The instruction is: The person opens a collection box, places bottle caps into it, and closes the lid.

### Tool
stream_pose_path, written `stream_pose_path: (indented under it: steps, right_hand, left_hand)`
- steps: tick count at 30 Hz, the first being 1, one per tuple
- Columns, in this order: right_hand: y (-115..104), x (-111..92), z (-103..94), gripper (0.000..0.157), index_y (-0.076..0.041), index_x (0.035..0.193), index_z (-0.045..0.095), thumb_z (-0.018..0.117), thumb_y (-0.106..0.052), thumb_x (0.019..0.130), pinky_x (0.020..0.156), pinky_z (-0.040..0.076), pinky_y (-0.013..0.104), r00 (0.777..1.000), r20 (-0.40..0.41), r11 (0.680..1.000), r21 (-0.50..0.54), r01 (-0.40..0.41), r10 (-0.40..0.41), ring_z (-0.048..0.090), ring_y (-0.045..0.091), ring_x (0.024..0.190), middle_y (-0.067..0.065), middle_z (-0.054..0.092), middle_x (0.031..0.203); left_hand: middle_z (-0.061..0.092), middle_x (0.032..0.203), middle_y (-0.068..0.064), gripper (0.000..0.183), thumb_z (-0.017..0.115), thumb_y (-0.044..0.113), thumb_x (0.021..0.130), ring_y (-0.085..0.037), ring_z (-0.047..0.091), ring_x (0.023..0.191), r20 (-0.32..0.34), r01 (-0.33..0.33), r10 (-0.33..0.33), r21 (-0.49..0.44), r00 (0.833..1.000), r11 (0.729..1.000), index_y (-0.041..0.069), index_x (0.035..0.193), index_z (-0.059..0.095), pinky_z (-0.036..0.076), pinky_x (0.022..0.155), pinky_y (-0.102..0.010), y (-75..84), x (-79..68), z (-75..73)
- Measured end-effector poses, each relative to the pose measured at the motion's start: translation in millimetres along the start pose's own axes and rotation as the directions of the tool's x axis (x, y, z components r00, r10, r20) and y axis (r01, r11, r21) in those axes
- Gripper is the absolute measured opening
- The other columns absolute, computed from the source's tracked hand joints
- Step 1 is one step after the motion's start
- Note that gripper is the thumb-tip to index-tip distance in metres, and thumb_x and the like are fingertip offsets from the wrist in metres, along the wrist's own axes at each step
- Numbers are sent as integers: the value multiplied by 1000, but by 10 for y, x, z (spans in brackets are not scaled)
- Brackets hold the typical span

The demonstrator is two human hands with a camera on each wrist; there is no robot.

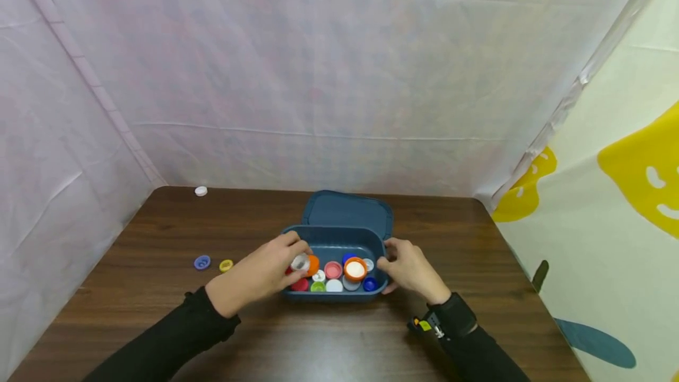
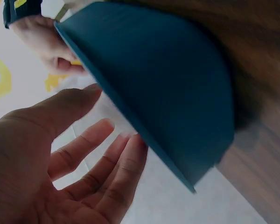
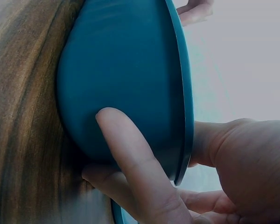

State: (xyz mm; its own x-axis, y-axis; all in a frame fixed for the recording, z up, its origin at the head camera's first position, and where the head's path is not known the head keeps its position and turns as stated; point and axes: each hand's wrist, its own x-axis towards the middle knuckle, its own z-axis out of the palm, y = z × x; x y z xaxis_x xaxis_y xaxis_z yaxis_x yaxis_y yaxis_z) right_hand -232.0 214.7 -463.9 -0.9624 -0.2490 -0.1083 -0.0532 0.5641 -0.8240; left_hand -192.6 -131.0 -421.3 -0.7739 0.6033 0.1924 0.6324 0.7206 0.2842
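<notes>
A dark blue plastic box [image 1: 339, 296] holds several round bottle caps. My left hand [image 1: 273, 261] reaches over its left end and pinches a translucent whitish cap [image 1: 300, 262] between thumb and fingers. Beside that cap is an orange cap [image 1: 313, 265]. My right hand [image 1: 411, 267] grips the box's right end, thumb at the rim and fingers [image 3: 126, 144] against the outer wall. Inside the box are a large orange cap with a white middle [image 1: 355, 270], a pink cap [image 1: 333, 270], a green cap [image 1: 317, 286] and blue caps [image 1: 370, 284].
Behind the box lies a dark blue lid [image 1: 347, 211]. On the wooden table [image 1: 339, 341], a blue cap [image 1: 202, 262] and a yellow cap [image 1: 226, 265] lie left of the box. A white cap [image 1: 201, 191] sits near the back edge. Pale sheets [image 1: 329, 75] hang behind.
</notes>
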Motion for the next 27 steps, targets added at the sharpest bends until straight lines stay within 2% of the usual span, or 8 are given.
stream_pose_path:
  steps: [5,8,15,22,27]
  right_hand:
    - [6,2,-1,63,12,163,55,74,-7,106,60,71,43,1000,5,1000,7,3,-3,82,25,65,21,83,116]
    - [8,2,-3,63,12,163,55,74,-7,106,60,71,44,1000,6,1000,9,4,-5,82,25,65,21,83,116]
    - [9,11,-3,62,12,161,57,74,-7,104,58,70,43,1000,-11,1000,-8,15,-15,83,26,63,22,84,115]
    - [14,22,7,61,11,160,59,74,-7,104,57,70,44,1000,-11,1000,-15,17,-18,82,25,64,22,84,116]
    - [16,18,4,61,11,161,58,73,-7,105,58,70,44,1000,-11,1000,-14,14,-14,82,26,63,24,84,119]
  left_hand:
    - [69,121,-13,33,88,21,107,-15,63,92,13,-54,53,24,998,998,4,133,78,64,79,-26,38,10,76]
    - [70,119,-12,32,88,21,107,-15,65,93,-12,-55,56,30,998,998,4,132,79,66,81,-26,25,-11,98]
    - [73,126,-11,33,89,22,106,-16,68,97,-40,10,-8,52,999,999,5,133,81,69,85,-31,-39,-63,68]
    - [75,127,-11,31,90,22,105,-17,69,101,-81,60,-53,85,995,995,9,132,82,69,88,-34,-120,-159,-33]
    - [75,127,-13,32,89,20,105,-14,66,95,-102,110,-102,72,989,991,7,133,81,67,82,-31,-255,-265,-113]
